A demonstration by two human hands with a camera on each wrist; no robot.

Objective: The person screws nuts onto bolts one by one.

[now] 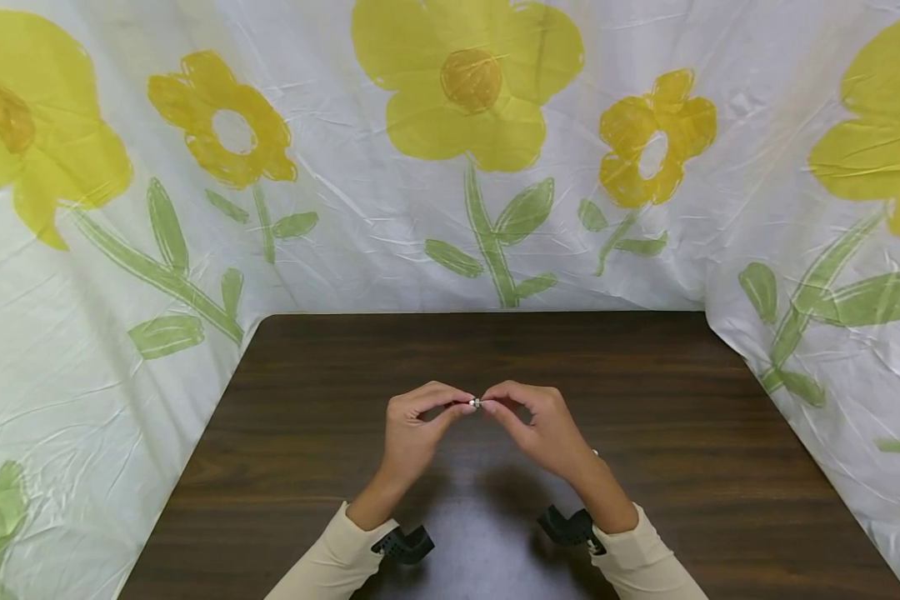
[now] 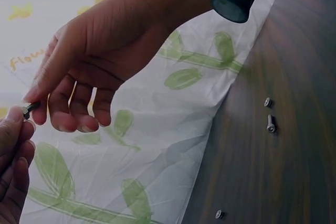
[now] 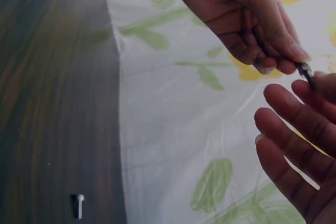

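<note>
Above the table, my two hands meet fingertip to fingertip over small metal hardware. The left hand pinches a shiny nut between thumb and index finger. From the other side, the right hand pinches a dark screw in the same way, in line with the nut and close against it. In the left wrist view, the other fingers of the right hand hang loosely bent. Fingertips hide most of both pieces, and I cannot tell how far the screw sits inside the nut.
On the dark wooden table lie a loose screw, a small nut-like piece beside it and another one nearer. A separate screw shows in the right wrist view. A flowered white cloth hangs around the table.
</note>
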